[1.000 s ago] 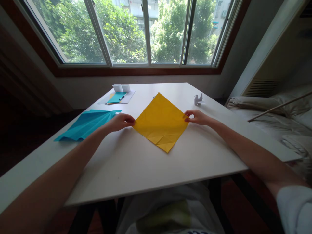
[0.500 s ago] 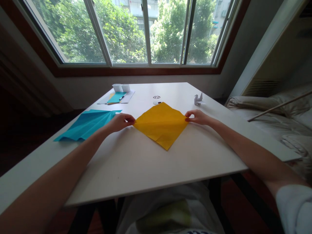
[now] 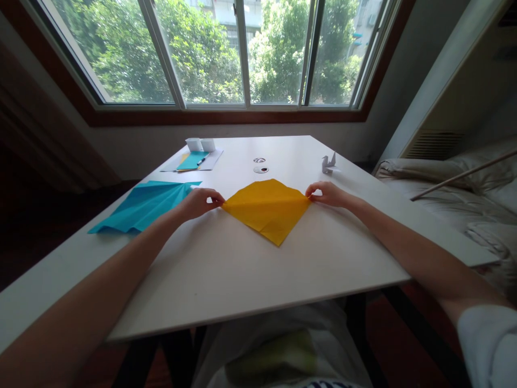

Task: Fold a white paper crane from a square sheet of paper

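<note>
A yellow sheet of paper (image 3: 269, 210) is stretched between my hands over the white table (image 3: 250, 280), one corner pointing toward me. A crease runs across it from side to side, and its far half is bent. My left hand (image 3: 204, 202) pinches the left corner between thumb and fingers. At the opposite corner my right hand (image 3: 327, 194) has the same sort of pinch. Just beyond my left forearm lies a creased blue sheet of paper (image 3: 141, 207), partly covered by that arm.
A white folded paper crane (image 3: 329, 163) stands at the table's far right. At the far left, two small white containers (image 3: 201, 144) and a pen (image 3: 202, 159) rest with stacked papers (image 3: 189, 161). Round fittings (image 3: 260, 169) are set in the tabletop. Behind is a window (image 3: 242, 54).
The far corner of the yellow paper has dropped toward me and its far half now curves more. Both hands keep their pinch, almost in place.
</note>
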`<state>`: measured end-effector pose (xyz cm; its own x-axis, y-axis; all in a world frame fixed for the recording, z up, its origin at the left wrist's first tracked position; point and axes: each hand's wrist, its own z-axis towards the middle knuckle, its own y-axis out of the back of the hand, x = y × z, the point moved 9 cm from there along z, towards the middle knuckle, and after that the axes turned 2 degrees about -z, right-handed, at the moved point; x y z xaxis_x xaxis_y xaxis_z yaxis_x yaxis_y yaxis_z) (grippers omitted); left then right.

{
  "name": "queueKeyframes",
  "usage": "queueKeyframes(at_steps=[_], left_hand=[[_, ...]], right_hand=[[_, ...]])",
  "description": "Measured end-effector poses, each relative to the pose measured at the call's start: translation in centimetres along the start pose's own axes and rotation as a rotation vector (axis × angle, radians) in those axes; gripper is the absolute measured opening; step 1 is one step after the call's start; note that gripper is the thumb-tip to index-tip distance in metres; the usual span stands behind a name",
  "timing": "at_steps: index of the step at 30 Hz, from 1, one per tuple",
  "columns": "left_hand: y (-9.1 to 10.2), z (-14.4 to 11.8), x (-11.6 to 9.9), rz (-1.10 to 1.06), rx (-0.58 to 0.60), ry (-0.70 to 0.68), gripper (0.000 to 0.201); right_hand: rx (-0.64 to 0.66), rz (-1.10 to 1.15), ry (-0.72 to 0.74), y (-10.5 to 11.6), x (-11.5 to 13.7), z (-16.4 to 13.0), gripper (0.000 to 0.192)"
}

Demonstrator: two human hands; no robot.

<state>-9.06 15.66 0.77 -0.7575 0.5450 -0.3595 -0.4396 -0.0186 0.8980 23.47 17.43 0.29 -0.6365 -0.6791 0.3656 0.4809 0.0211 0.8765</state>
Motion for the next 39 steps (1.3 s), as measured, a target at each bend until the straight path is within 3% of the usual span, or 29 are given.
queueKeyframes(at_steps=[9, 23, 27, 31, 33, 39], left_hand=[[-0.4, 0.0, -1.6, 0.091, 0.063, -0.127, 0.026], [-0.8, -0.4, -2.7, 0.239, 0.122, -0.149, 0.025], [-0.7, -0.6, -5.4, 0.225, 0.070, -0.198, 0.029], [-2.2, -1.0, -9.2, 0.083, 0.147, -0.281, 0.053], [-3.2, -1.3, -10.5, 0.072, 0.204, -0.307, 0.054], [-4.4, -1.4, -11.4, 0.090, 0.259, -0.311, 0.042]], right_hand=[[0.035, -0.085, 0.047, -0.1, 0.5, 0.1, 0.016], [0.130, -0.266, 0.129, -0.1, 1.8, -0.3, 0.022], [0.133, -0.304, 0.156, -0.3, 2.9, -0.2, 0.020], [0.132, -0.318, 0.172, -0.5, 4.2, -0.1, 0.021], [0.126, -0.326, 0.186, -0.6, 5.0, 0.0, 0.023], [0.143, -0.265, 0.328, -1.9, 9.4, -0.3, 0.031]])
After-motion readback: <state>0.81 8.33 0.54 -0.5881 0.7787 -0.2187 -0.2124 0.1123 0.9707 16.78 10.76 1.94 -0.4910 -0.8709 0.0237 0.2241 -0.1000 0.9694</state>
